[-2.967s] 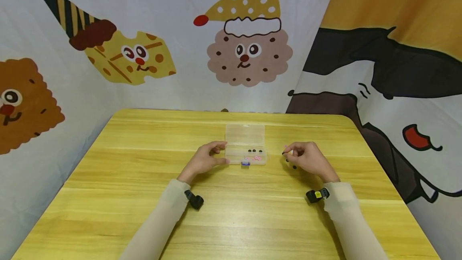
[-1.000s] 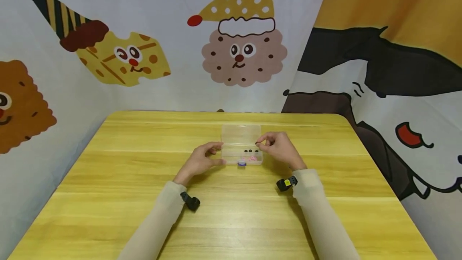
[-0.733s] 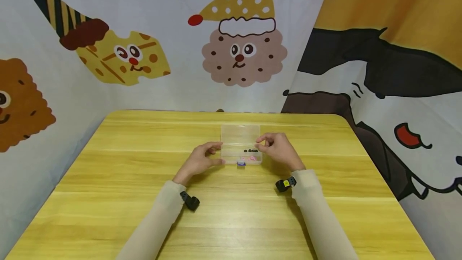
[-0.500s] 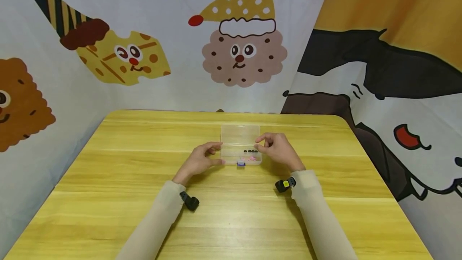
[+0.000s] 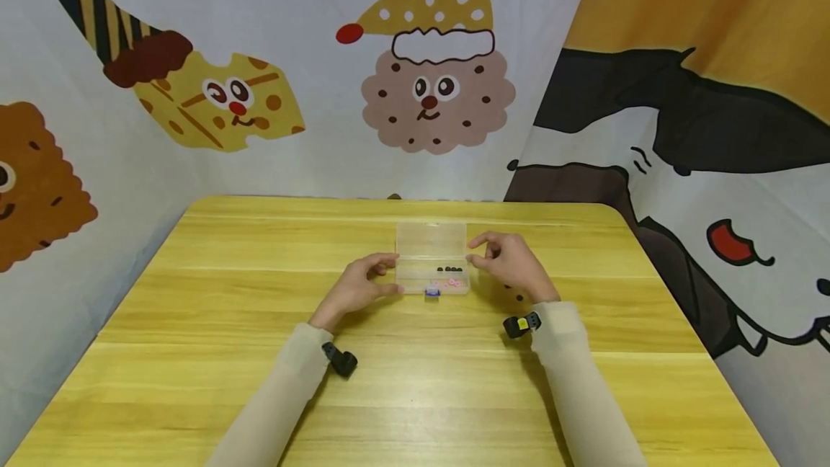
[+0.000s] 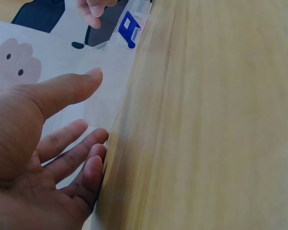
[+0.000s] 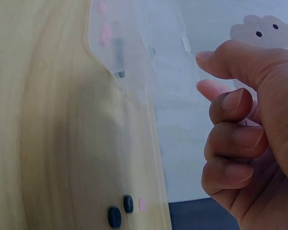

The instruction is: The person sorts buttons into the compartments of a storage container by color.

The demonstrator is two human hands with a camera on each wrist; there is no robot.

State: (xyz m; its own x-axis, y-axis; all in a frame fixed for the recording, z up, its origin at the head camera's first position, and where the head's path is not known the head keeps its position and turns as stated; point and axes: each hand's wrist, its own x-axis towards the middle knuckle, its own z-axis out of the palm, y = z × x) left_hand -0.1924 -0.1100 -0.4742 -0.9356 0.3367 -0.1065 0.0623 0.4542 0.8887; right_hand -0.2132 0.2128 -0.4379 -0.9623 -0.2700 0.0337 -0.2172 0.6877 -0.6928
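A clear plastic box (image 5: 411, 270) stands on the table with its lid (image 5: 431, 240) raised at the back. In its rear compartment several small black discs (image 5: 449, 269) sit in a row; pink pieces (image 5: 452, 282) lie in the front one. My left hand (image 5: 357, 285) holds the box's left end between thumb and fingers. Just off the right end is my right hand (image 5: 515, 265), thumb and forefinger apart with nothing between them, the other fingers loosely bent. Beneath it, two loose black discs (image 7: 114, 217) and a pink piece (image 7: 141, 204) show in the right wrist view.
A blue latch (image 5: 432, 292) sticks out at the box's front. The wooden table (image 5: 415, 388) reaches back to a printed cloth (image 5: 272, 171) with cartoon figures. Each wrist wears a small black camera (image 5: 340, 360).
My right hand brought a black disc from the table to the box and let it go in the rear compartment. It has since drawn back slightly right. The left hand stays at the box.
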